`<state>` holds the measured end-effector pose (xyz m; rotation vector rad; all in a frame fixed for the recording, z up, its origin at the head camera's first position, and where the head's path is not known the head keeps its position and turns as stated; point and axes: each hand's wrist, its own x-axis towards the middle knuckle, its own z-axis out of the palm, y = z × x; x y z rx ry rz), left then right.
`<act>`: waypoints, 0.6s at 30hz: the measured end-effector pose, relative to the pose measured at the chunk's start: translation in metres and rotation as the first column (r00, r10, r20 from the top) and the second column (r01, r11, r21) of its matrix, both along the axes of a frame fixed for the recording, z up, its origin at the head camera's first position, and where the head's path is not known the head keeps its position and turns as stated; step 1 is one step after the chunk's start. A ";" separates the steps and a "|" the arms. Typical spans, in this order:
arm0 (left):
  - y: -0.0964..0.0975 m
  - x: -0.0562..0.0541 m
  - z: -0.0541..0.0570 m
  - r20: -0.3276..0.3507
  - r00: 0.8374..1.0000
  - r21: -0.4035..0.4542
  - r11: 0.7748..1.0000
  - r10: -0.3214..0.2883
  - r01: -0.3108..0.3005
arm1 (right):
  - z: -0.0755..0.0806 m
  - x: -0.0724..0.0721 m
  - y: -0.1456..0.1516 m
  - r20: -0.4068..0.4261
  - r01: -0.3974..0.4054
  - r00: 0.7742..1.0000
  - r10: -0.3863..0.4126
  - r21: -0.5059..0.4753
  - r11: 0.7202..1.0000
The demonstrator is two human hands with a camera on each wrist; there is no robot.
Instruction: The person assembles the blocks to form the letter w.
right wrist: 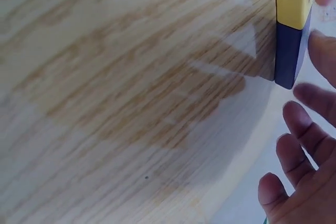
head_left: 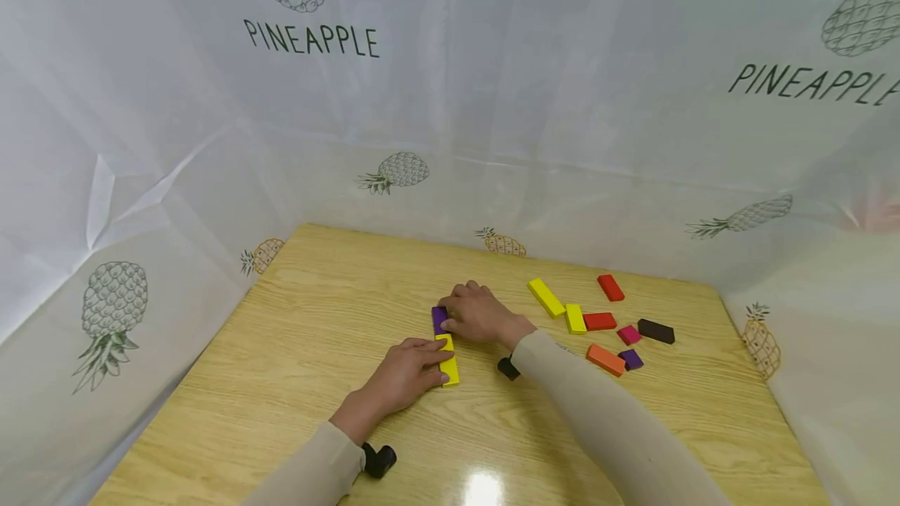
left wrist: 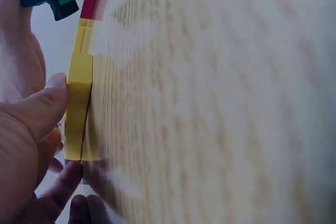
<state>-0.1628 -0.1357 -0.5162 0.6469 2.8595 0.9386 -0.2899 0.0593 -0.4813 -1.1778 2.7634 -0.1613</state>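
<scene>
Lying end to end near the middle of the tabletop (head_left: 316, 295), a yellow block (head_left: 451, 375) and a purple block (head_left: 439, 320) sit between the hands, the purple nearer the far edge. The left hand (head_left: 402, 375) pinches the yellow block; the right hand (head_left: 480, 314) pinches the purple. Toward the far right corner lie loose blocks, including an orange block (head_left: 606, 360) and a black block (head_left: 656, 331).

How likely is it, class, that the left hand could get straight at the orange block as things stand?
Probably not: the right sleeve lies between the left hand and the orange block, and that hand is holding a yellow block.
</scene>
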 end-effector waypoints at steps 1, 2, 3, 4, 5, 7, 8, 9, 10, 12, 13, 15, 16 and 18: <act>0.000 0.000 -0.001 -0.006 1.000 0.005 1.000 0.005 -0.005 | 0.000 0.001 0.002 -0.001 0.008 1.000 -0.008 -0.005 1.000; 0.000 -0.001 -0.001 -0.007 1.000 0.017 1.000 0.013 -0.013 | 0.000 0.001 0.004 -0.002 0.016 1.000 -0.016 -0.012 1.000; 0.000 -0.001 -0.002 -0.010 1.000 0.026 0.999 0.026 -0.025 | 0.001 0.002 0.006 -0.004 0.026 1.000 -0.026 -0.021 0.999; -0.001 -0.003 -0.002 -0.015 0.999 0.033 0.999 0.037 -0.037 | 0.001 0.002 0.009 -0.005 0.039 0.999 -0.039 -0.033 0.999; -0.002 -0.005 -0.002 -0.019 0.999 0.030 0.998 0.049 -0.049 | 0.001 0.003 0.012 -0.012 0.052 0.999 -0.053 -0.039 0.998; -0.004 -0.010 -0.001 -0.035 0.997 0.014 0.998 0.068 -0.068 | 0.002 0.004 0.019 -0.033 0.076 0.996 -0.078 -0.051 0.996; -0.005 -0.013 0.000 -0.039 0.997 0.006 0.997 0.071 -0.071 | 0.002 0.004 0.023 -0.045 0.085 0.995 -0.088 -0.055 0.995; -0.006 -0.016 0.001 -0.045 0.997 -0.009 0.998 0.067 -0.068 | 0.002 0.005 0.026 -0.056 0.094 0.994 -0.097 -0.058 0.994; -0.008 -0.020 0.002 -0.046 0.997 -0.023 0.998 0.056 -0.057 | 0.003 0.006 0.030 -0.066 0.101 0.992 -0.105 -0.062 0.993; -0.010 -0.026 0.003 -0.033 0.999 -0.039 0.999 0.027 -0.028 | 0.004 0.009 0.038 -0.081 0.106 0.990 -0.111 -0.068 0.992; -0.011 -0.029 0.003 -0.023 1.000 -0.044 0.999 0.008 -0.009 | 0.004 0.010 0.042 -0.086 0.107 0.990 -0.113 -0.072 0.992; -0.012 -0.033 0.004 -0.001 1.000 -0.052 0.998 -0.028 0.028 | 0.006 0.014 0.049 -0.086 0.113 0.989 -0.120 -0.083 0.990; -0.012 -0.034 0.004 0.008 0.999 -0.062 0.997 -0.044 0.044 | 0.007 0.016 0.053 -0.084 0.118 0.989 -0.125 -0.090 0.989; -0.012 -0.036 0.003 0.018 0.998 -0.082 0.994 -0.068 0.069 | 0.008 0.020 0.061 -0.089 0.132 0.986 -0.139 -0.088 0.987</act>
